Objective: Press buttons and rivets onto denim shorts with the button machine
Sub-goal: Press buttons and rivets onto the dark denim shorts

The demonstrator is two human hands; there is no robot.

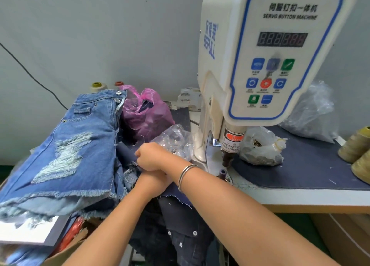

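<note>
Both forearms cross in front of the button machine [260, 65], a white servo press with a blue-edged control panel standing on the counter [300, 199]. The right hand [151, 155], with a silver bracelet [185, 174] on its wrist, reaches over to the left and lies on top; its fingers are curled down at the edge of the denim, but what they pinch is hidden, so I cannot tell. The left hand [154, 180] sits underneath the right wrist and is mostly covered, so its fingers cannot be judged either. The denim shorts [66, 151], light blue and ripped at the front, lie piled to the left of the hands, waistband away from the person. Darker denim [180, 235] with small metal buttons hangs below the counter edge. Behind the hands are a pink plastic bag [146, 115] and a clear bag [176, 139]; another clear bag of hardware [260, 147] lies right of the press head. Thread cones [358, 145] stand at far right
</note>
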